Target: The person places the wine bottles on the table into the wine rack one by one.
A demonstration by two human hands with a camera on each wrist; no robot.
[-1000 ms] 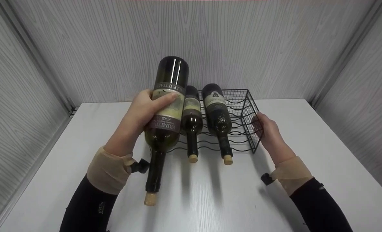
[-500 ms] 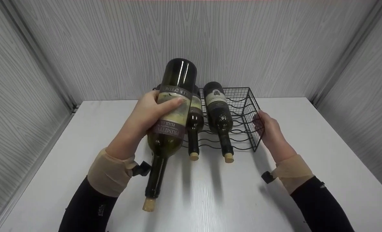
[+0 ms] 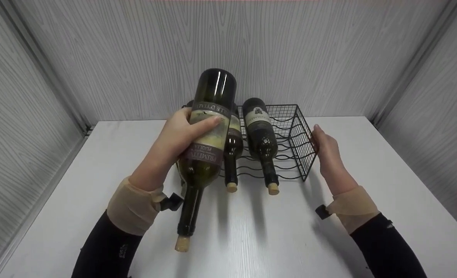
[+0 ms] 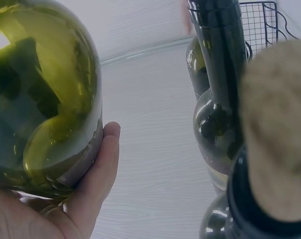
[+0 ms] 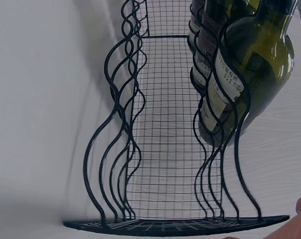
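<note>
My left hand (image 3: 180, 131) grips a dark green wine bottle (image 3: 209, 143) round its labelled body, thumb across the label. The bottle is tilted, base up and away, corked neck towards me, in front of the left part of a black wire wine rack (image 3: 280, 131). Two corked wine bottles lie in the rack: a middle one (image 3: 232, 148), partly covered, and one to its right (image 3: 260, 143). Part of another dark bottle (image 3: 190, 103) shows behind the held one. My right hand (image 3: 329, 150) is at the outside of the rack's right mesh end, fingers fairly straight; exact contact is unclear.
The rack stands on a white table (image 3: 251, 231) close to a grey wood-grain back wall (image 3: 228, 46). Similar panels rise at left and right. In the left wrist view a bottle's cork (image 4: 279, 129) looms close. Wavy rack wires (image 5: 115, 124) fill the right wrist view.
My left hand has shifted the held bottle rightwards, over more of the middle bottle. My right hand, earlier with fingers round the mesh end, has loosened and moved slightly outwards.
</note>
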